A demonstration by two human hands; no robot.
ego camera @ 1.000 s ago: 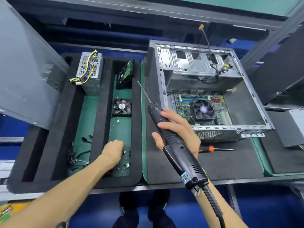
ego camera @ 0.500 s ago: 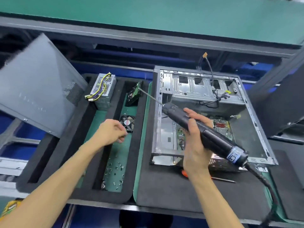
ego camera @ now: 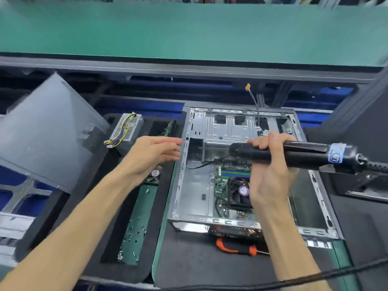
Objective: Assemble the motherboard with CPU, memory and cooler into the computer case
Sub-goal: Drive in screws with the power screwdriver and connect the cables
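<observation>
Much of the motherboard is covered by the right hand and forearm, so only its left part, with the memory slots and the cooler, can be seen on the floor of the computer case. The bit of the electric screwdriver is lost against the dark recess of the case and is hard to make out; its cable is cut off at the right edge. The left hand is blurred, and whether anything small is carried in it cannot be told. A loose fan in the foam tray is almost wholly hidden beneath that hand. Only the orange handle of a manual screwdriver shows, just near of the case; its shaft is blurred.

The right hand is raised above the open case, palm turned toward the camera, with the fingers curled over the black barrel of the electric screwdriver, which is held nearly level, tip to the left. The left hand is stretched out just left of the case wall, fingers straight and loosely together, pointing right. The case lies on its side on a dark mat, open side up. Small screws are scattered in the near part of the tray, and a power supply sits at its far left.
</observation>
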